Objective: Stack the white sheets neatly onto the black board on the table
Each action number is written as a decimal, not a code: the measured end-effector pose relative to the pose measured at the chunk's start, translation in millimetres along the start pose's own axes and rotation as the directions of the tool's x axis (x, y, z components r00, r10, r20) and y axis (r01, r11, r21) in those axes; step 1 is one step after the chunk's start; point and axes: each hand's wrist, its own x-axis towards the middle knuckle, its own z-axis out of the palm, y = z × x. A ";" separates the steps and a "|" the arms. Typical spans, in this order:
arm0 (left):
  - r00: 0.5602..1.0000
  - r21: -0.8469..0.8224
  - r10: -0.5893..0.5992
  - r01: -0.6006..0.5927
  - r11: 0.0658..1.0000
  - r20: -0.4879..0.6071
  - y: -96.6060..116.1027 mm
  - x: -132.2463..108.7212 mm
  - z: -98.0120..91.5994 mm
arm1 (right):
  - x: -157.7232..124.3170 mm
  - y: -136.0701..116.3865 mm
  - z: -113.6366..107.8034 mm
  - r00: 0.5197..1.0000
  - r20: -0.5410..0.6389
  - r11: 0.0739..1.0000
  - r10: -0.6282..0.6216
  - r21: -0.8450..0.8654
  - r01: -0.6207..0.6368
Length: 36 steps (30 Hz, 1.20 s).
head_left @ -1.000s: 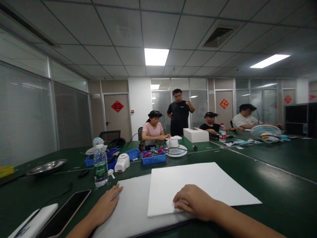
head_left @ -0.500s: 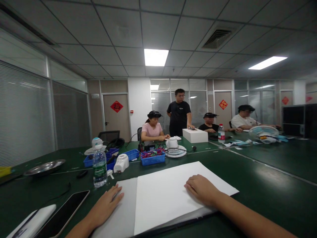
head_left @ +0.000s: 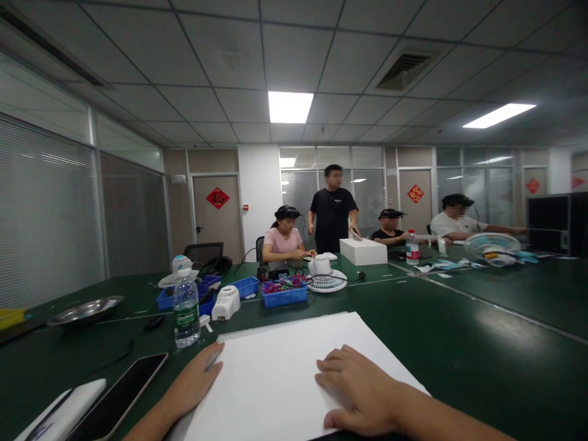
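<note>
A large white sheet of paper (head_left: pixel 271 373) lies in front of me over a grey sheet that shows at its left edge. My left hand (head_left: pixel 195 376) rests on the left edge with its fingers stretched forward; a grey sliver shows between thumb and forefinger, and I cannot tell what it is. Spread over the right part of the sheet, my right hand (head_left: pixel 361 389) has its thumb and fingers apart and touches the paper. Left of my left hand are a dark-screened phone (head_left: pixel 122 395) and a white object (head_left: pixel 67 410). A water bottle (head_left: pixel 186 312) stands just beyond that hand.
Blue bins (head_left: pixel 285 298) with wires, a white fan part (head_left: pixel 226 302) and a fan grille (head_left: pixel 326 282) lie beyond the paper. A metal dish (head_left: pixel 85 310) sits left. Several people are across the green table, one standing by a white box (head_left: pixel 364 252).
The white sheet has shifted left and toward me, covering most of the grey sheet. My right hand moved left and nearer, its fingers spreading. The standing person's arms moved.
</note>
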 end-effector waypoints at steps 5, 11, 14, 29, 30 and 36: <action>1.000 0.003 -0.015 0.015 1.000 -0.002 3.0 -0.4 -0.8 | 0.4 -2.4 8.3 1.000 0.004 1.000 0.019 0.020 -0.019; 1.000 0.037 -0.024 0.024 0.999 -0.001 15.6 -2.8 -5.5 | 2.1 -5.7 15.6 0.997 0.010 0.997 0.078 0.020 -0.078; 0.999 0.062 -0.040 0.040 0.997 -0.003 20.1 -3.8 -2.6 | 3.0 -6.5 16.3 0.999 0.006 0.997 0.050 0.059 -0.050; 0.999 0.102 0.000 -0.005 0.995 0.053 -1.2 0.4 17.0 | 7.2 -0.3 12.7 0.999 -0.021 0.988 -0.031 0.149 0.034; 0.999 0.100 0.001 -0.007 0.995 0.053 -1.3 0.2 16.7 | 7.9 -0.5 12.9 0.999 -0.007 0.987 -0.031 0.159 0.032; 0.999 0.082 -0.003 0.000 0.997 0.040 1.2 -0.1 13.8 | 3.6 -5.9 6.3 0.998 0.038 0.982 0.048 0.182 -0.054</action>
